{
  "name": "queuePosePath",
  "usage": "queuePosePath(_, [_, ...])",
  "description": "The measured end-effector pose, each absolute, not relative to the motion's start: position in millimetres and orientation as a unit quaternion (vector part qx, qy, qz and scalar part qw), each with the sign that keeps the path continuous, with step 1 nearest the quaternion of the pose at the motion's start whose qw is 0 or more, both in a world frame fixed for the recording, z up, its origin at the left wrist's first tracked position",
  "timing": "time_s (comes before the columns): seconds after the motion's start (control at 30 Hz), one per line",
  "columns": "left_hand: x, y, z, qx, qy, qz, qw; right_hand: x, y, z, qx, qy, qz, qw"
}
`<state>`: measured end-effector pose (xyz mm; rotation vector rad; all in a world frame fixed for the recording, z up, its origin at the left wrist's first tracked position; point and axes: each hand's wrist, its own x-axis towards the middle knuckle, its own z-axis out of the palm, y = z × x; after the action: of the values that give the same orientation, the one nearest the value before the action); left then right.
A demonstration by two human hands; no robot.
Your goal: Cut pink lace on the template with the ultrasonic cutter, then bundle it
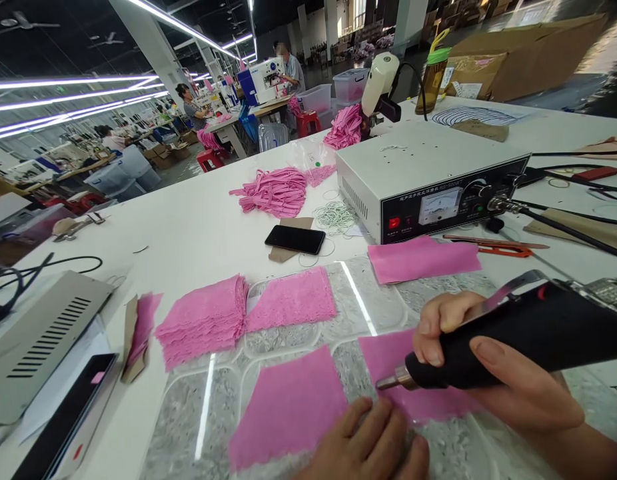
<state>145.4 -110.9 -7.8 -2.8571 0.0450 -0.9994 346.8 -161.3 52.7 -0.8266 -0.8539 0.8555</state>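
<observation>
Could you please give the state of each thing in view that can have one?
Handheld tool: held in right hand, tip at pink piece
Left hand: palm down, near tip
Phone: face up, screen dark
Control box: red switch looks lit
Bottle: upright, lid on
Fabric pile: uneven

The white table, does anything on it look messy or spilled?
Yes: the pale green tangle of thin loops beside the phone. It looks a bit spilled because its strands straggle loosely.

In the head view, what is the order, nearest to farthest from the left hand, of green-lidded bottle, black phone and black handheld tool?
1. Black handheld tool, to the right.
2. Black phone, farther forward, left.
3. Green-lidded bottle, far back, right.
</observation>
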Motion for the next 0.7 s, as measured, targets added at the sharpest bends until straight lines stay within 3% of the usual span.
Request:
queuePosePath(0.27, [149, -107, -9, -0.93, 0.001, -0.367, 0.025, 356, -157, 67, -0.387, -0.323, 0.329, 0.799])
queuePosePath(0.47, [147, -83, -1, -0.951, -0.007, -0.3, 0.067, 399, -175, 73, -0.462, -0.213, 0.162, 0.845])
queuePosePath(0.7, [152, -72, -4, -0.96, -0.052, -0.256, 0.104, 407, -181, 61, -0.459, -0.214, 0.165, 0.846])
